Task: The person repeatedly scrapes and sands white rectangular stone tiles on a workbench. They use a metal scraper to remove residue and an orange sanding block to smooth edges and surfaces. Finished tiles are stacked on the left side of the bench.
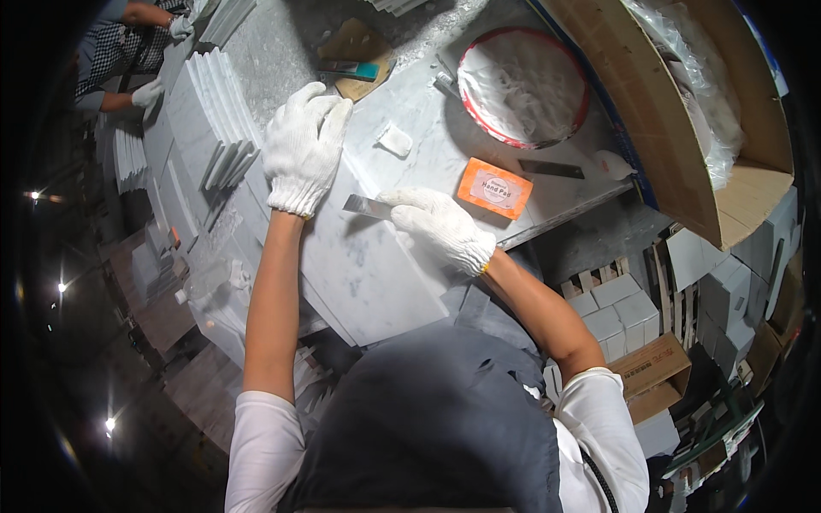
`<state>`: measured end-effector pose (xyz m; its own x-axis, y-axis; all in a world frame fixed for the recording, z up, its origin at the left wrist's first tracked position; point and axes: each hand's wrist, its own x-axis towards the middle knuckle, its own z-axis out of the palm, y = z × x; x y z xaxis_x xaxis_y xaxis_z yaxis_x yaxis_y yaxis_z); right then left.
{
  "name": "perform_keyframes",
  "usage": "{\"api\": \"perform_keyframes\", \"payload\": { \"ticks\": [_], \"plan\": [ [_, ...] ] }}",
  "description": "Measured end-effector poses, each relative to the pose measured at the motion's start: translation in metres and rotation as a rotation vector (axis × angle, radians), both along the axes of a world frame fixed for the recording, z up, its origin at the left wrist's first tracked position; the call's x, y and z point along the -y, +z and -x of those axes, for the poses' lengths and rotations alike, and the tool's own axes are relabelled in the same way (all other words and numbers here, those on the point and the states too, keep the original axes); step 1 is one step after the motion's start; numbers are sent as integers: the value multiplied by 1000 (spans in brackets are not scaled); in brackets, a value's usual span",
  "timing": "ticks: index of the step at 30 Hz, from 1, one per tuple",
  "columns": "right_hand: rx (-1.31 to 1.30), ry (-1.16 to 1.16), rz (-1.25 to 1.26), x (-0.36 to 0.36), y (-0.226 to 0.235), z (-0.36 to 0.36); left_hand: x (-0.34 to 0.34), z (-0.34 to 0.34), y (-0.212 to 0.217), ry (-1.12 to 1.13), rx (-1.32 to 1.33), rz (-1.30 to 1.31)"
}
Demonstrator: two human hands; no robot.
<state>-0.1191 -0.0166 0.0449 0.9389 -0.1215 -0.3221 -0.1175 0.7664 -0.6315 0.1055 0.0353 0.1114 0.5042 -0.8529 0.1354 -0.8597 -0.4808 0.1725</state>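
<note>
Both my hands wear white knitted gloves. My right hand point(440, 227) is closed on a flat metal scraper point(366, 205), whose blade points left over a grey-veined white marble slab point(368, 282). At the slab's left edge is my left hand point(306, 150), its fingers stretched out and nothing seen in it; whether the palm touches the stone is hidden. Between and beyond my hands lies a small white block or wad point(395, 140). Right of the right hand sits an orange hand pad point(493, 188).
A red-rimmed tub of white powder or paste point(523, 85) stands at the back, with a dark flat blade point(552, 169) nearby. A teal-handled tool point(351, 70) rests on brown card. Marble strips point(218, 107) are stacked left. An open cardboard box point(684, 128) fills the right. Another person's gloved hand point(147, 92) shows far left.
</note>
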Motion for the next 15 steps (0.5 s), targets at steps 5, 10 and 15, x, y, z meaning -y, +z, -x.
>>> {"api": "perform_keyframes", "payload": {
  "ticks": [5,10,15],
  "plan": [
    [-20,58,-111,-3,-3,8,1,1,1,1,-4,18],
    [-48,27,-227,-10,-5,17,2,2,3,2,-12,25],
    [-36,21,-192,-14,-9,20,2,2,4,1,-30,21]
  ]
}}
